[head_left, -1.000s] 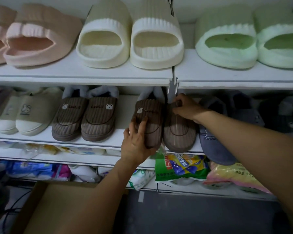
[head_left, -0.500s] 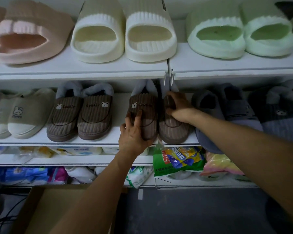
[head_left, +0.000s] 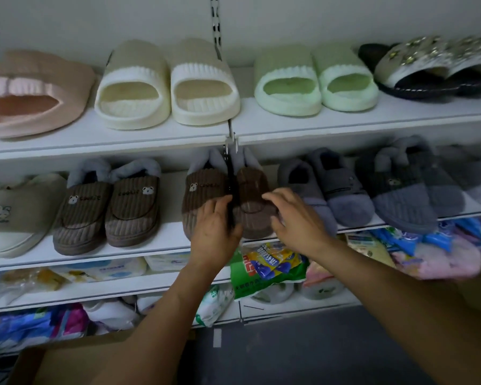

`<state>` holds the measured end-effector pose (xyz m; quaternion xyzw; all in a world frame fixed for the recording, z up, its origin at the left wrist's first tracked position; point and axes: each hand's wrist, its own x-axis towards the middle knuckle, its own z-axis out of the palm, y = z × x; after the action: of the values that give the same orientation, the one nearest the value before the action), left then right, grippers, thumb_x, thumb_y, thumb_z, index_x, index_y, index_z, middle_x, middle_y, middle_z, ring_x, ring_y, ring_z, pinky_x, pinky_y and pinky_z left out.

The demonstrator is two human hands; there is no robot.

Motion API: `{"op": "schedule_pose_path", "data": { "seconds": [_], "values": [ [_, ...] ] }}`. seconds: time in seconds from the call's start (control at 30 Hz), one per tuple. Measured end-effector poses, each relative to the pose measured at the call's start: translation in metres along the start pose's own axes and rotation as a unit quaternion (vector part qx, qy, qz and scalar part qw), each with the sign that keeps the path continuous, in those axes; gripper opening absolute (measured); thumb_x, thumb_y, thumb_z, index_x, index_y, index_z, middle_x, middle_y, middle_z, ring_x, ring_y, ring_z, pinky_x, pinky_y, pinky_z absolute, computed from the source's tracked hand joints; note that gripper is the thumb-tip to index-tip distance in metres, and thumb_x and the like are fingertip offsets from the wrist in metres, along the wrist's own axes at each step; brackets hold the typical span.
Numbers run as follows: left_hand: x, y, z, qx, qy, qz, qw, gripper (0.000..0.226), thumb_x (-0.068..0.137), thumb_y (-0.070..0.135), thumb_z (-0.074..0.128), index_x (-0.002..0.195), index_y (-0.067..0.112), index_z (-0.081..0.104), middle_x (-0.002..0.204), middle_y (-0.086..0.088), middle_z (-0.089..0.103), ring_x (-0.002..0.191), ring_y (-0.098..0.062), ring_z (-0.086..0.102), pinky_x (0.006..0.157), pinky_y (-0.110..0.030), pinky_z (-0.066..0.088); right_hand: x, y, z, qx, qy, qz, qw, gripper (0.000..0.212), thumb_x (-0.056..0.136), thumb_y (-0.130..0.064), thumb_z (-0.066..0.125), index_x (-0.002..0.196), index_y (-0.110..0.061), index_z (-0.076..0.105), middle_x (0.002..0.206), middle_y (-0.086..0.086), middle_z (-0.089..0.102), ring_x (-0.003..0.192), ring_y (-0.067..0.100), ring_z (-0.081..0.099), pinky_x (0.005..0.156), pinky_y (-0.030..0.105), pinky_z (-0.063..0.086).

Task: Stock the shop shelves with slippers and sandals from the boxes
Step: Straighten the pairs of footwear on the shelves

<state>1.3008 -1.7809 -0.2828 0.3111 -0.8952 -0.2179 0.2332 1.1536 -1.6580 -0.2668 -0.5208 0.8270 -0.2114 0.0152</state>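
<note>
A pair of brown ribbed slippers with a bear patch stands toes-out on the middle shelf [head_left: 167, 250], the left slipper [head_left: 203, 187] tight against the right slipper [head_left: 252, 184]. My left hand [head_left: 215, 232] rests on the toe of the left slipper, thumb toward the gap between the two. Fingers loosely spread, my right hand [head_left: 295, 220] lies over the toe of the right slipper. Neither hand plainly grips. A second brown pair [head_left: 109, 209] stands further left on the same shelf.
Top shelf [head_left: 345, 122] carries pink, cream and green slides and beaded black sandals. Grey slippers [head_left: 342, 187] sit right of my hands, beige ones far left. Packaged goods fill the lower shelves. An open cardboard box [head_left: 67, 362] stands at bottom left.
My right hand has drawn back from the heel of the right slipper to its toe. The left hand stays at the left slipper's toe. The view has tilted up and pulled back.
</note>
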Motion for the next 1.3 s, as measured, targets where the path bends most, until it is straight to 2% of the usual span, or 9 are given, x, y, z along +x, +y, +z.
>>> {"op": "schedule_pose_path", "data": {
  "seconds": [0.37,0.47,0.53,0.63,0.77,0.87,0.97,1.2,1.3],
  "values": [
    [0.026,0.108,0.058,-0.049,-0.078,0.025,0.995,0.062,0.076,0.018,0.071,0.133,0.009,0.049,0.123,-0.016,0.051,0.112,-0.034,0.053,0.095,-0.030,0.039,-0.028,0.113,-0.075,-0.050,0.011,0.073,0.996,0.050,0.085,-0.021,0.054,0.134,-0.024,0.046,0.134,0.003,0.045,0.121,0.027,0.049,0.092,0.040,0.047],
    [0.029,0.140,0.092,-0.055,-0.089,0.014,0.994,0.065,0.073,0.021,0.070,0.133,0.007,0.049,0.122,-0.017,0.052,0.113,-0.036,0.053,0.099,-0.037,0.042,-0.040,0.159,-0.092,-0.062,-0.013,0.069,0.996,0.049,0.086,-0.020,0.054,0.135,-0.021,0.047,0.132,0.006,0.046,0.120,0.029,0.048,0.093,0.039,0.046],
    [0.033,0.159,0.113,-0.033,-0.091,-0.003,0.995,0.069,0.073,0.031,0.069,0.135,0.008,0.048,0.123,-0.017,0.052,0.115,-0.036,0.051,0.100,-0.038,0.042,-0.045,0.190,-0.103,-0.063,-0.027,0.069,0.995,0.050,0.087,-0.021,0.054,0.136,-0.020,0.046,0.132,0.007,0.045,0.120,0.029,0.048,0.092,0.039,0.047],
    [0.033,0.173,0.142,0.016,-0.060,-0.030,0.998,0.086,0.062,0.056,0.049,0.132,0.006,0.052,0.117,-0.022,0.054,0.110,-0.042,0.052,0.095,-0.045,0.043,-0.048,0.232,-0.114,-0.058,-0.052,0.056,0.995,0.050,0.087,-0.021,0.054,0.136,-0.020,0.045,0.132,0.008,0.045,0.123,0.028,0.046,0.092,0.040,0.047],
    [0.020,0.166,0.164,0.071,-0.024,-0.091,0.993,0.099,0.049,0.066,0.043,0.130,0.010,0.055,0.126,-0.021,0.053,0.110,-0.047,0.052,0.093,-0.050,0.044,-0.044,0.266,-0.113,-0.058,-0.104,0.031,0.992,0.050,0.089,-0.021,0.053,0.138,-0.019,0.042,0.133,0.009,0.043,0.125,0.028,0.042,0.093,0.041,0.045],
    [0.014,0.162,0.162,0.076,-0.071,-0.161,0.981,0.108,0.045,0.065,0.059,0.141,0.018,0.041,0.143,-0.016,0.035,0.128,-0.040,0.039,0.103,-0.044,0.033,-0.031,0.269,-0.105,-0.058,-0.145,0.022,0.987,0.052,0.091,-0.025,0.053,0.140,-0.022,0.037,0.136,0.008,0.041,0.127,0.030,0.041,0.097,0.041,0.044],
    [0.017,0.156,0.166,0.060,-0.080,-0.175,0.979,0.110,0.052,0.044,0.086,0.145,0.019,0.033,0.147,-0.017,0.023,0.131,-0.040,0.035,0.103,-0.042,0.033,-0.006,0.262,-0.096,-0.052,-0.159,0.017,0.986,0.056,0.091,-0.028,0.054,0.143,-0.023,0.035,0.141,0.009,0.041,0.126,0.032,0.045,0.098,0.040,0.045],
    [0.035,0.141,0.174,0.054,-0.083,-0.150,0.984,0.116,0.049,0.039,0.087,0.147,0.028,0.028,0.152,-0.013,0.015,0.132,-0.040,0.035,0.106,-0.040,0.037,0.073,0.245,-0.068,-0.006,-0.199,0.006,0.980,0.075,0.085,-0.044,0.061,0.147,-0.024,0.023,0.155,0.004,0.023,0.136,0.027,0.037,0.106,0.040,0.038],
    [0.044,0.135,0.179,0.051,-0.072,-0.133,0.987,0.117,0.048,0.040,0.087,0.148,0.030,0.027,0.150,-0.009,0.018,0.128,-0.040,0.039,0.103,-0.042,0.041,0.094,0.249,-0.057,-0.023,-0.255,0.008,0.967,0.071,0.081,-0.055,0.061,0.136,-0.018,0.039,0.143,0.009,0.043,0.125,0.027,0.049,0.097,0.037,0.044]
  ]
}}
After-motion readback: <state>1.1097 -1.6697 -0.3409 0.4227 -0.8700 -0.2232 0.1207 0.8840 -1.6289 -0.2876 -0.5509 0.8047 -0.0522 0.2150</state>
